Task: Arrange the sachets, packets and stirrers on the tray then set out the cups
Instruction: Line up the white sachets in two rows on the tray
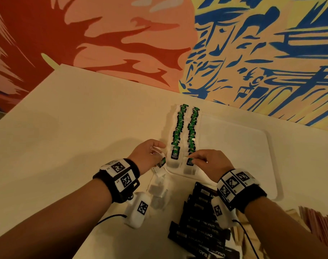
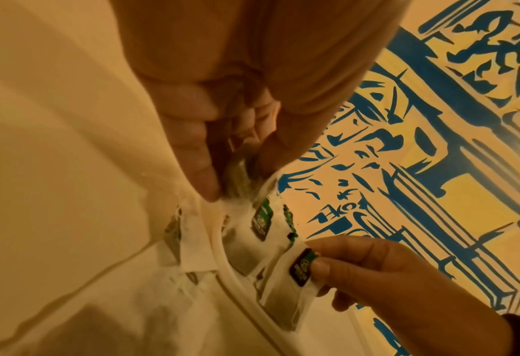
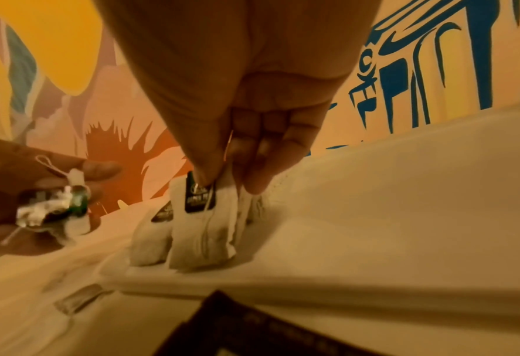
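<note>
Two rows of white tea sachets [image 1: 183, 128] with green and black tags run along the left side of the white tray [image 1: 252, 146]. My right hand [image 1: 202, 157] pinches the nearest sachet [image 3: 200, 216] of the right row by its tag, at the tray's near left corner. My left hand [image 1: 152, 152] hovers just left of the tray and grips a bunch of sachets [image 3: 54, 209] with strings. More loose sachets [image 1: 157, 191] lie on the table under my left wrist.
A pile of black packets [image 1: 200, 221] lies on the table near my right forearm. Pink sachets [image 1: 320, 225] and pale wooden stirrers [image 1: 239, 234] sit at the lower right. A painted wall [image 1: 252, 53] stands behind the white table [image 1: 75, 118].
</note>
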Demonstrator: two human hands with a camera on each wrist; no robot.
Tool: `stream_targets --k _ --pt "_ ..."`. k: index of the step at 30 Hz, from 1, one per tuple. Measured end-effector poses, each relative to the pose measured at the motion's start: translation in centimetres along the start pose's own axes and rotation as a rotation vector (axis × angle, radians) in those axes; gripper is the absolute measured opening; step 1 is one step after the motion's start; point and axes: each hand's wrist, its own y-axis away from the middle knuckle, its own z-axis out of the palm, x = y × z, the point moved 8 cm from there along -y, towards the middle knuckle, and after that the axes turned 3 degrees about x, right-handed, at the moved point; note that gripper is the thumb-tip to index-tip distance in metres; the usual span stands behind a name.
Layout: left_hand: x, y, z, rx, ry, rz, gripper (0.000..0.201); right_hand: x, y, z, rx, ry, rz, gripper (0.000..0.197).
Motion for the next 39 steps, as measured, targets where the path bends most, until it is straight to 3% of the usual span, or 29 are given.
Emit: stream_targets --k 9,12,15,18,23,29,32,39 --pt "0.3 0.4 1.0 -0.024 0.048 0.014 0.027 -0.3 -0.2 -0.5 0.082 0.03 -0.022 0.021" --pt "0.3 0.4 1.4 -0.031 0.145 -0.006 0.027 -1.7 0.2 -1.4 0.188 -0.121 -0.059 0.021" --pt "0.6 0.5 1.9 -0.04 0.246 -0.022 0.024 -3.1 0.1 -0.4 0.104 -0.348 -0.039 0.021" --pt "1.2 0.8 2.1 -0.05 0.353 -0.035 0.02 -3.6 -0.4 0.8 0.026 -0.374 -0.017 0.019" --pt "1.5 0.8 1.5 -0.024 0.387 -0.041 0.014 -4.0 -0.6 -0.2 0.102 -0.395 -0.055 0.008" --pt "0.3 0.7 2.2 -0.099 0.248 -0.044 0.03 -5.0 -0.5 -0.1 0.087 -0.389 -0.093 0.009" --pt "0.0 0.6 2.0 -0.047 0.141 0.002 0.026 -4.6 -0.4 0.3 0.068 -0.266 -0.102 0.019" --pt "-0.9 0.5 0.7 -0.002 -0.095 0.064 0.028 -3.8 0.5 3.7 -0.161 0.26 -0.185 0.051"
